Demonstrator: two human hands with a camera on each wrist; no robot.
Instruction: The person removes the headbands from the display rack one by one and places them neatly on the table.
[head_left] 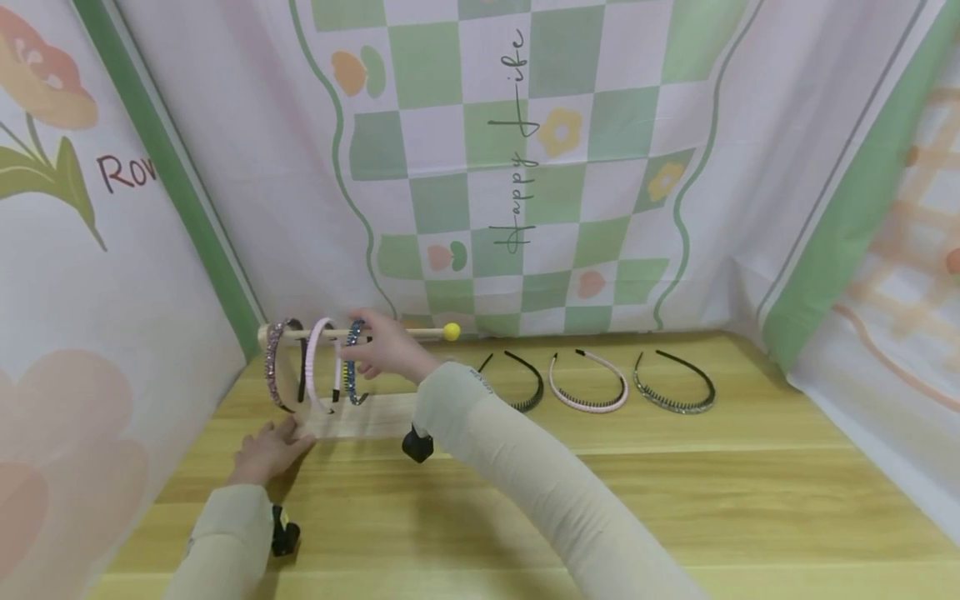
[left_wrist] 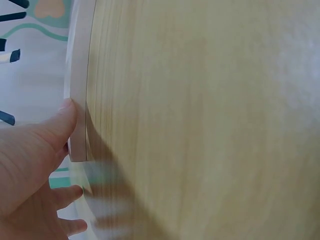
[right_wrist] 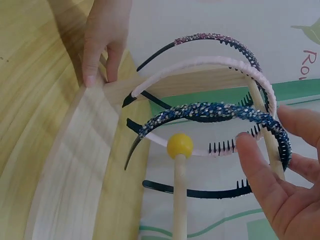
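A wooden headband stand (head_left: 363, 417) stands at the left of the table. Its horizontal rod carries a yellow ball (head_left: 452, 332) at the free end. Three headbands hang on it: one with pinkish sparkles (head_left: 272, 367), a pale pink one (head_left: 312, 367) and a blue sparkly one (right_wrist: 200, 110). My right hand (head_left: 393, 346) is at the blue headband, its thumb and fingers on either side of the band. My left hand (head_left: 266, 454) holds the near left corner of the stand's base (left_wrist: 79, 115), with the thumb against its edge and other fingers spread beyond.
Right of the stand lie three more headbands: a black one (head_left: 536, 392), a pink one (head_left: 592, 407) and a sparkly one (head_left: 682, 408). The wooden table (head_left: 600, 500) meets a checked curtain (head_left: 495, 208) behind and hanging fabric at both sides.
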